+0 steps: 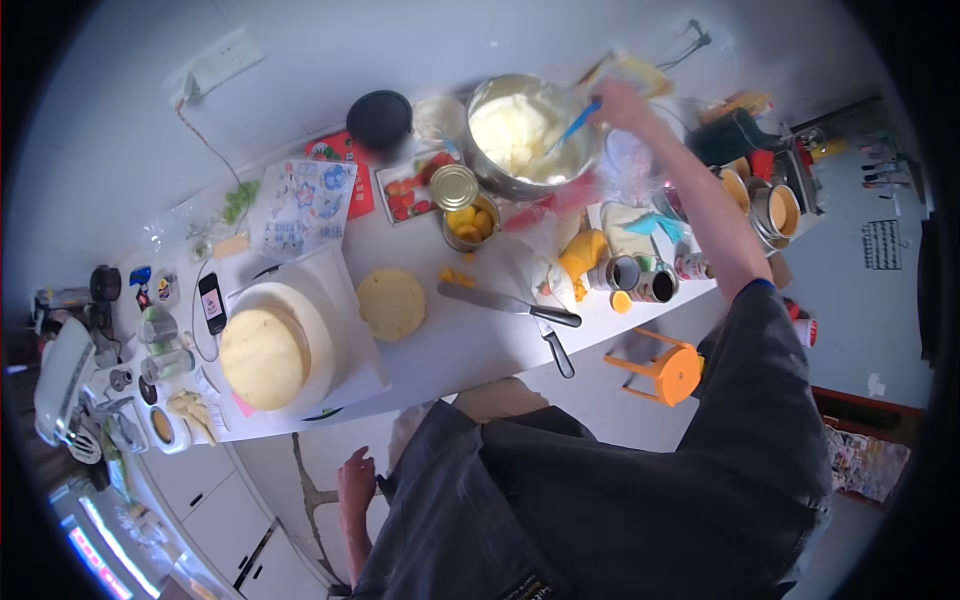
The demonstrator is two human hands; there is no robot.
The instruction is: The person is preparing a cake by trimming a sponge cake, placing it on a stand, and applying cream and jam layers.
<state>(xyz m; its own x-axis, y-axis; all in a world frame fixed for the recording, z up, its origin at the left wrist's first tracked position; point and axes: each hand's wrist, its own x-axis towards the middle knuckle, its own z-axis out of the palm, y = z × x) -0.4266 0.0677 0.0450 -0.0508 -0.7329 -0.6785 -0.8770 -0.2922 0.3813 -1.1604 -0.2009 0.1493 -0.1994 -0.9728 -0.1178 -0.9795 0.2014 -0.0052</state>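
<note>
My right hand (624,111), blurred, grips the blue handle of a spatula (579,126) at the far side of the table. The spatula's lower end reaches into a large metal bowl (489,174) holding pale whipped cream (511,133). My left hand (357,477) hangs beside my apron, away from the table; nothing shows in it, though how far its fingers are curled is unclear. Left of centre, one round sponge cake layer (265,360) rests on a white round stand (324,337). Another cake layer (391,304) lies flat on the table to its right.
A long icing spatula (484,298) and a black-handled knife (556,352) lie near the front edge. An opened can of yellow fruit (469,225) stands before the bowl, beside strawberries (409,196). Cans (652,285) crowd the right; an orange stool (671,373) stands below.
</note>
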